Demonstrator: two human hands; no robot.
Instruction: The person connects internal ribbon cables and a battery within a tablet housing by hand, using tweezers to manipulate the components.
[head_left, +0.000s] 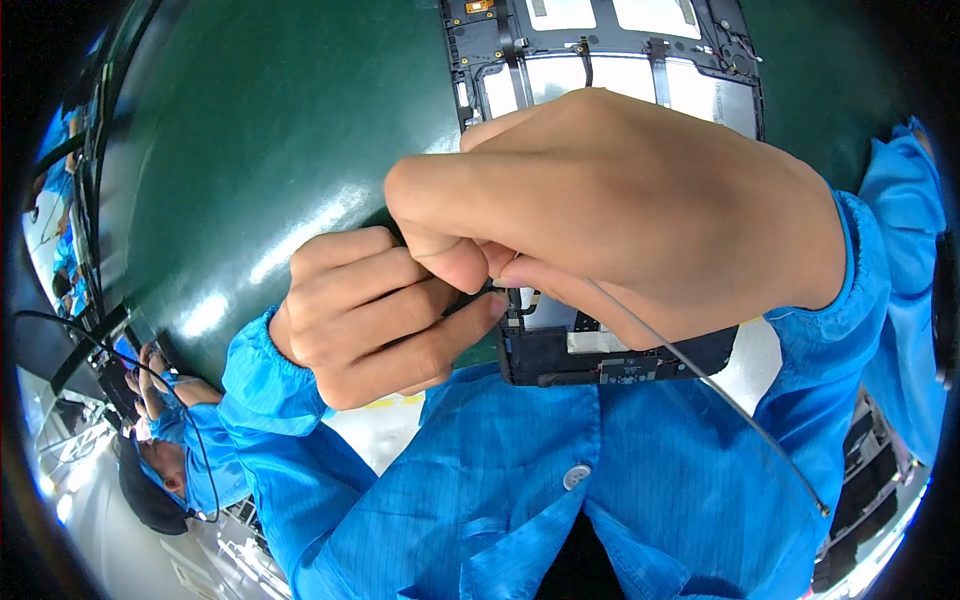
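An opened tablet-like device (625, 374), with a black frame and silver panels inside, lies in front of me on the green table. Over it my right hand (640, 200) pinches a thin grey cable (712, 384) between thumb and index finger. The cable's free end, tipped with a small connector, hangs down to the right across my blue smock. At the device's left edge, my left hand (365, 315) has its fingers curled, its index fingertip at the frame close to the right thumb. Its own thumb is hidden, and whatever those fingers pinch is covered.
The green tabletop (270, 130) stretches to the left and behind the device. Black cables (95, 190) and a dark rail run along its left side. A person in blue with a dark cap (150, 485) sits at left. Another blue sleeve (900, 200) shows at far right.
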